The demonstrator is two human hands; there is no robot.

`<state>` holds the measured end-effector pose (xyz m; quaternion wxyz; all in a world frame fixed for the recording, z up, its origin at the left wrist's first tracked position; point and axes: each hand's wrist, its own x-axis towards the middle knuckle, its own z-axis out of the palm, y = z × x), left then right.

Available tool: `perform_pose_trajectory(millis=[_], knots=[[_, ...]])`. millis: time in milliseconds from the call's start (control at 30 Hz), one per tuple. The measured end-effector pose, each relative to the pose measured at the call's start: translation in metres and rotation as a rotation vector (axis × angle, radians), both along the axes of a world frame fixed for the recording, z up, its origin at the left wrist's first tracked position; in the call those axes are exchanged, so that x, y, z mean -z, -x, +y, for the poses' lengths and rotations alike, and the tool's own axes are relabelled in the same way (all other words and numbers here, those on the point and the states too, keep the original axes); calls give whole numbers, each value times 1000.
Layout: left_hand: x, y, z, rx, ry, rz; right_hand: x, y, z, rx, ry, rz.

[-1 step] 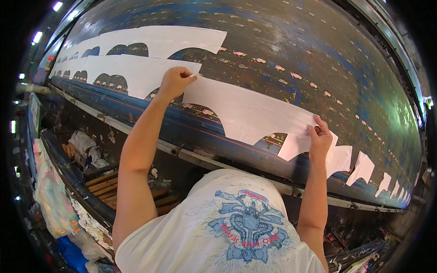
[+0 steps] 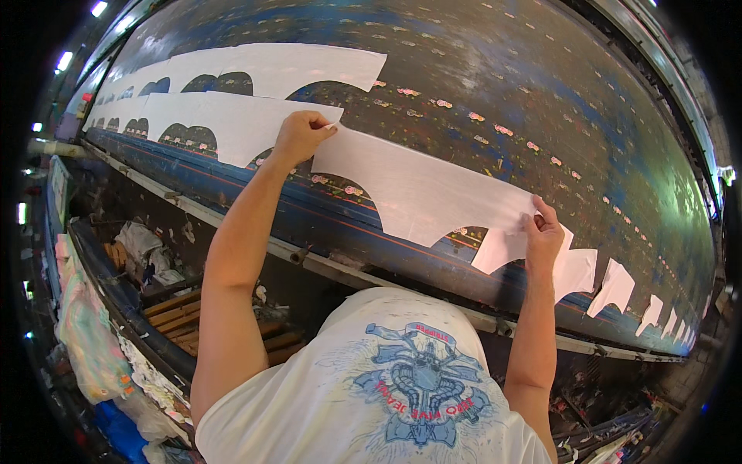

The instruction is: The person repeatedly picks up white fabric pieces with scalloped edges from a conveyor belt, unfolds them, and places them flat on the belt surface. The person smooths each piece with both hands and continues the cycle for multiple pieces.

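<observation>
A white cut fabric piece (image 2: 421,182) with curved notches along its near edge stretches between my two hands over the long dark table (image 2: 456,54). My left hand (image 2: 304,138) is closed on its upper left corner, thumb against fingers. At the other end, my right hand (image 2: 544,230) pinches the right edge. Left of my left hand, a row of similar white pieces (image 2: 239,120) lies flat along the near side. A second white row (image 2: 309,63) lies behind it. Under and beyond my right hand, another white piece (image 2: 495,249) partly shows.
More white pieces (image 2: 614,288) are spaced along the near edge to the right. Small pink printed motifs (image 2: 504,129) dot the tabletop in lines. A metal rail (image 2: 309,267) runs along the near side. Wooden slats (image 2: 174,317), crumpled scraps (image 2: 147,247) and plastic bags (image 2: 85,332) lie at lower left.
My left hand has shifted very slightly up with the fabric corner. The right hand keeps its place.
</observation>
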<state>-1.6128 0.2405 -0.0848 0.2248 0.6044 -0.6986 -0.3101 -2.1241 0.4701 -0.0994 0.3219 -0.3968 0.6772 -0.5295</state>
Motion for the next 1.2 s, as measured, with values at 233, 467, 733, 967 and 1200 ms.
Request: perform_pose_trajectory(millis=[233, 467, 733, 967, 1200], knots=[[6, 15, -25, 73, 69, -61, 1, 16, -4, 28, -101, 104], [27, 12, -48, 105, 193, -69, 8, 22, -14, 17, -48, 110], [19, 13, -52, 35, 18, -45, 19, 36, -28, 15, -50, 57], [17, 26, -47, -24, 57, -51, 10, 30, -33, 57, -103, 28], [39, 23, -36, 36, 396, -189, 18, 27, -35, 17, -46, 159]])
